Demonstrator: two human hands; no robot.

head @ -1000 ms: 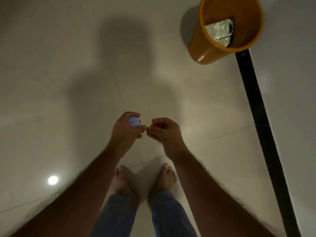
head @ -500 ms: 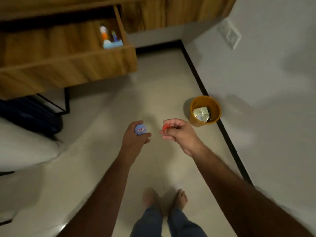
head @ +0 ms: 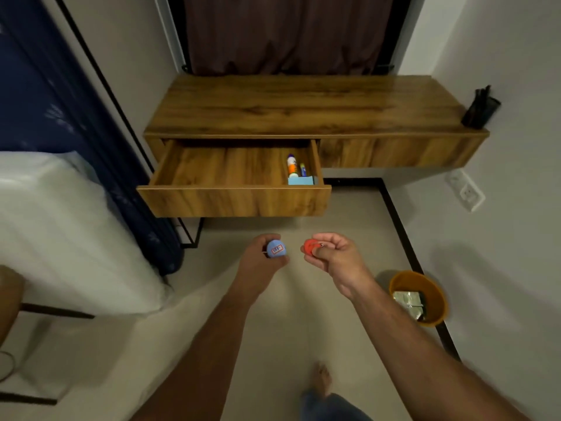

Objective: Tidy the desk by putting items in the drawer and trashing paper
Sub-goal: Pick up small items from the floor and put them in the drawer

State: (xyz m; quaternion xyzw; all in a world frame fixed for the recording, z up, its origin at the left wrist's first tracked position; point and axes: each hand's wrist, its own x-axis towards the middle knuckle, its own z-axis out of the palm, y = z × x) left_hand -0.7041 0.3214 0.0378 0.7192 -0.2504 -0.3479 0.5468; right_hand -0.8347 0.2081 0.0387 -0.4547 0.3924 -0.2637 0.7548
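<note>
A small round blue object [head: 277, 249] with a white label on its face was gripped in the left hand [head: 263, 259], the fingers curled round it. A small round red object [head: 311, 247] was pinched between thumb and curled fingers of the right hand [head: 335, 259]. What either object was could not be told. The two hands were held near each other but apart, above the pale floor [head: 273, 323] and in front of the drawer [head: 233, 189].

The drawer was seen pulled out from the left half of a wooden desk [head: 303, 107] fixed under a dark curtain [head: 285, 31]. At the drawer's right end a white and orange bottle [head: 292, 165], a smaller blue stick [head: 303, 169] just beside it, and a light blue pad [head: 300, 180] in front of both were laid. A black holder [head: 480, 110] was stood at the far right end of the desk top.

An orange bin [head: 419, 297] was set on the floor to the right of the right forearm, against the wall's black skirting, with crumpled pale paper [head: 408, 300] inside it. A white bed [head: 60, 238] with a dark blue cover [head: 76, 117] was placed to the left. One bare foot [head: 323, 379] and a blue trouser leg were visible at the bottom edge.
</note>
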